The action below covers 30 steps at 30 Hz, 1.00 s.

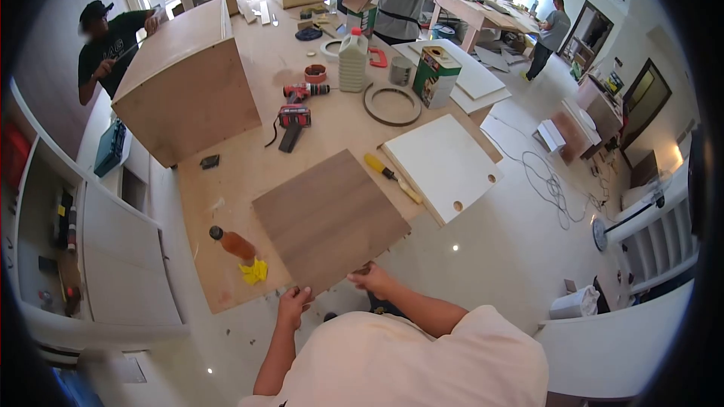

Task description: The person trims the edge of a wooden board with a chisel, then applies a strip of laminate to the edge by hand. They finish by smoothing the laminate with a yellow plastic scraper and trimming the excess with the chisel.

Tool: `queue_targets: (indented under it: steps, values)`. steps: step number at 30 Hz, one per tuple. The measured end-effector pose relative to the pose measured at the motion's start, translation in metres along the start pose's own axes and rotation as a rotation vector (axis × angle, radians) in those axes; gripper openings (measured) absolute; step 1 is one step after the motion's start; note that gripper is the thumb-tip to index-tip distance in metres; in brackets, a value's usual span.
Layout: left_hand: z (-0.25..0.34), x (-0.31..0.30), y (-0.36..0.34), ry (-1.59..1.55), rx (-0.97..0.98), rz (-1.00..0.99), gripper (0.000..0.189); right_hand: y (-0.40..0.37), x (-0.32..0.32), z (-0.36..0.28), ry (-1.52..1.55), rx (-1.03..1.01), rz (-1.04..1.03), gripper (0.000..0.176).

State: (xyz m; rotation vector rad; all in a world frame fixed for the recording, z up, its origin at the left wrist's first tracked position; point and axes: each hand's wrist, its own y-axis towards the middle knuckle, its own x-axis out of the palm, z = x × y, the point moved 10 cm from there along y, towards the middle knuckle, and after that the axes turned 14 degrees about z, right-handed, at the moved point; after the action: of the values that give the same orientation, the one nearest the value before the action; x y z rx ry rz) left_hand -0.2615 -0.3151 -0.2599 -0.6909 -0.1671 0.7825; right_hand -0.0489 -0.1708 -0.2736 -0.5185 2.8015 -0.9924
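A square brown wood-grain panel lies on the workbench with its near corner jutting toward me. My left hand is closed on that corner, thumb near the top face. A little to the right, my right hand pinches the panel's near edge; its fingertips are partly hidden. To the panel's right lie a yellow-handled screwdriver and a white board with two round holes. Left of the panel stand a bottle of orange-brown liquid and a crumpled yellow cloth or glove.
Across the bench are a wooden cabinet box, red cordless drills, a jug, a green-and-white can and a coiled edge strip. A person works behind the box; others stand farther back. Cables trail over the floor.
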Motion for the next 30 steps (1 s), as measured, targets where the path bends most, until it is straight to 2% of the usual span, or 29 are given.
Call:
queue_targets:
  steps: [3, 4, 6, 7, 9, 10, 12, 13, 16, 18, 19, 21, 27, 30]
  values:
    - [0.009, 0.000, 0.002, 0.178, 0.068, 0.044, 0.034, 0.004, -0.003, 0.016, -0.859, -0.113, -0.109, 0.048]
    - [0.017, -0.003, 0.003, 0.253, 0.090, 0.056, 0.035, -0.007, 0.002, -0.008, -0.925, -0.241, -0.106, 0.050]
    - [0.043, -0.020, -0.006, 0.507, 0.301, 0.272, 0.037, -0.049, 0.009, -0.062, -1.056, -0.491, -0.093, 0.053]
    - [0.056, -0.023, -0.018, 0.635, 0.401, 0.373, 0.038, -0.055, 0.018, -0.080, -1.064, -0.718, -0.107, 0.056]
    - [0.092, 0.004, -0.046, 0.765, 0.693, 0.331, 0.044, -0.071, 0.033, -0.112, -1.059, -1.177, -0.121, 0.061]
    - [0.101, 0.018, -0.061, 0.828, 0.832, 0.311, 0.048, -0.070, 0.042, -0.112, -1.093, -1.250, -0.162, 0.062]
    - [0.099, 0.068, -0.071, 0.907, 1.120, 0.144, 0.055, -0.067, 0.065, -0.112, -1.154, -1.409, -0.254, 0.063]
    - [0.097, 0.087, -0.071, 0.950, 1.270, 0.058, 0.059, -0.062, 0.069, -0.110, -1.157, -1.427, -0.268, 0.063]
    - [0.080, 0.102, -0.048, 0.944, 1.266, 0.036, 0.069, -0.053, 0.065, -0.101, -1.167, -1.483, -0.296, 0.061]
    - [0.070, 0.102, -0.044, 0.965, 1.324, 0.036, 0.067, -0.045, 0.048, -0.098, -1.173, -1.545, -0.319, 0.058]
    - [0.066, 0.098, -0.044, 0.980, 1.348, 0.038, 0.067, -0.034, 0.036, -0.095, -1.168, -1.511, -0.323, 0.057]
    - [0.057, 0.096, -0.039, 1.015, 1.348, 0.022, 0.065, -0.014, 0.006, -0.093, -1.159, -1.446, -0.331, 0.054]
    - [0.061, 0.093, -0.050, 1.021, 1.361, -0.076, 0.057, 0.009, -0.079, -0.120, -1.231, -1.531, -0.247, 0.048]
    - [0.057, 0.085, -0.055, 0.983, 1.344, -0.141, 0.056, 0.024, -0.100, -0.118, -1.200, -1.537, -0.279, 0.048]
